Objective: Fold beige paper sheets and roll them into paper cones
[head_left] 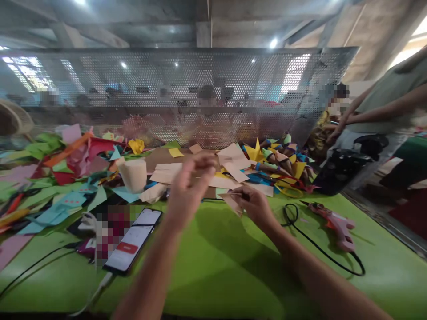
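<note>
My left hand [193, 180] is raised over the near edge of the paper pile, slightly blurred, with its fingers loosely bent and apart. Nothing shows in it. My right hand [256, 205] pinches a small piece of tan paper [232, 202] between thumb and fingers, just above the green table [213, 266]. Behind both hands lie sheets of tan paper [233, 155], some overlapping. A pink glue gun [338, 224] rests on its side to the right of my right hand, its black cord looping toward my wrist.
At left, coloured paper scraps [71, 198] surround a cream cup-like roll [134, 174]. A phone [135, 240] lies with a white cable plugged in. Paper pieces in several colours [280, 162] are heaped right of centre, near a black bag-like object [343, 171]. A perforated metal panel [200, 93] closes the back; a person [387, 102] stands at right.
</note>
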`<state>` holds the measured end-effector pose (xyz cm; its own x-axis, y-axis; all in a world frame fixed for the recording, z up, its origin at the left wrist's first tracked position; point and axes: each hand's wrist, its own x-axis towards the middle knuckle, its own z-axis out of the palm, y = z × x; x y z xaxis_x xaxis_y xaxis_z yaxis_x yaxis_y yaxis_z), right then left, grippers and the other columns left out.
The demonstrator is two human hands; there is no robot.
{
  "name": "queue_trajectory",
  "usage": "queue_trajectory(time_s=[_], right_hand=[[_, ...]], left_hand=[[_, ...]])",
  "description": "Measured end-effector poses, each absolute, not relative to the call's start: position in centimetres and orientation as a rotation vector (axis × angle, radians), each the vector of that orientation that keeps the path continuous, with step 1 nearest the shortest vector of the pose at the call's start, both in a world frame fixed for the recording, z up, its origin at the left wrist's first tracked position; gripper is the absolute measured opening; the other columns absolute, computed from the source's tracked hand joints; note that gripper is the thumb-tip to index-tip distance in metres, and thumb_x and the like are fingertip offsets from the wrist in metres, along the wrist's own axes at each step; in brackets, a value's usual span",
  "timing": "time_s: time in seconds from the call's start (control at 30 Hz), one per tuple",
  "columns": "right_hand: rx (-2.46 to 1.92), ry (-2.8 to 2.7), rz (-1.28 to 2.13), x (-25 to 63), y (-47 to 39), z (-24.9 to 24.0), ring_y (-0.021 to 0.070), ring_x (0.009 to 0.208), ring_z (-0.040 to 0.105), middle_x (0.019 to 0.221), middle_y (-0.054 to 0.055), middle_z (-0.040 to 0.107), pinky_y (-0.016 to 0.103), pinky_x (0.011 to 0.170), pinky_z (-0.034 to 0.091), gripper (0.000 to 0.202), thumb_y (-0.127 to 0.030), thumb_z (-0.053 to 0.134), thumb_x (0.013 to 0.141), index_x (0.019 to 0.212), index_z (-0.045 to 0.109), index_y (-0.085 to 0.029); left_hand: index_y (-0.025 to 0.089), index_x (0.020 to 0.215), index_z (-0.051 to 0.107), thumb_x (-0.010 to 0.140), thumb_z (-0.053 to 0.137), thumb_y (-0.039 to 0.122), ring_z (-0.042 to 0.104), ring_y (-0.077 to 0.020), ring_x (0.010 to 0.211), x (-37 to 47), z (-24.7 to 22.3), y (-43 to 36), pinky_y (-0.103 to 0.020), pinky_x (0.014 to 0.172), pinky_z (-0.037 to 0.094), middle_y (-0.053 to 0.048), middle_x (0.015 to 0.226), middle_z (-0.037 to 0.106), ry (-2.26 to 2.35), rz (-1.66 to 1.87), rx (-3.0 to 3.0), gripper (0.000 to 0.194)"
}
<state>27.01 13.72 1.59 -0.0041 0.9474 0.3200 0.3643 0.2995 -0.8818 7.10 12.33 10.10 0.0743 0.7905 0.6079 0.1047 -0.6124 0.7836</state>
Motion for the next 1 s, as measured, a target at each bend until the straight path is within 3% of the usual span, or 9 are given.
queue_trajectory(time_s=[0.17, 0.33, 0.57, 0.73, 1.0], right_hand=[[-1.225, -1.604, 0.697, 27.3, 13.9, 1.2, 0.0224, 0.082, 0.066, 0.09, 0.007, 0.075, 0.032, 0.074, 0.048, 0.021, -0.026, 0.061, 0.075, 0.09, 0.074, -0.018], [-1.221, -1.6, 0.725, 27.2, 13.7, 1.1, 0.0218, 0.078, 0.065, 0.088, 0.007, 0.074, 0.031, 0.069, 0.048, 0.021, -0.033, 0.065, 0.078, 0.092, 0.073, -0.019], [-1.184, -1.524, 0.815, 26.9, 13.5, 1.3, 0.0192, 0.075, 0.062, 0.083, 0.005, 0.07, 0.028, 0.065, 0.046, 0.027, -0.039, 0.068, 0.077, 0.095, 0.069, -0.018], [-1.23, -1.463, 0.898, 27.1, 13.8, 1.5, 0.0135, 0.058, 0.049, 0.064, -0.001, 0.059, 0.025, 0.051, 0.035, 0.029, -0.045, 0.071, 0.071, 0.077, 0.064, -0.017], [-1.235, -1.462, 0.877, 27.0, 13.7, 1.6, 0.0143, 0.062, 0.051, 0.068, 0.0, 0.062, 0.026, 0.055, 0.037, 0.031, -0.046, 0.071, 0.071, 0.082, 0.068, -0.018]], left_hand=[[0.023, 0.105, 0.07, 0.077, 0.072, 0.014, 0.067, -0.0239, 0.1, 8.6, 5.2, 15.3, -0.037, 0.093, 0.05, -0.006, 0.102, 0.074, 1.194, 1.181, 2.152, 0.03], [0.022, 0.093, 0.073, 0.077, 0.072, 0.016, 0.068, -0.0233, 0.09, 8.7, 2.9, 15.8, -0.032, 0.081, 0.052, -0.005, 0.092, 0.074, 1.242, 1.043, 2.187, 0.017], [0.02, 0.083, 0.071, 0.083, 0.066, 0.021, 0.067, -0.0197, 0.079, 8.8, 2.3, 15.6, -0.027, 0.072, 0.049, -0.003, 0.084, 0.074, 1.15, 1.103, 2.011, 0.005], [0.018, 0.083, 0.069, 0.082, 0.065, 0.021, 0.067, -0.0195, 0.081, 9.0, 1.5, 16.0, -0.027, 0.075, 0.05, -0.004, 0.084, 0.074, 1.123, 1.118, 1.881, 0.005], [0.019, 0.084, 0.068, 0.082, 0.065, 0.021, 0.067, -0.0184, 0.081, 9.3, 1.1, 16.0, -0.027, 0.077, 0.051, -0.003, 0.083, 0.073, 1.042, 1.166, 1.83, 0.005]])
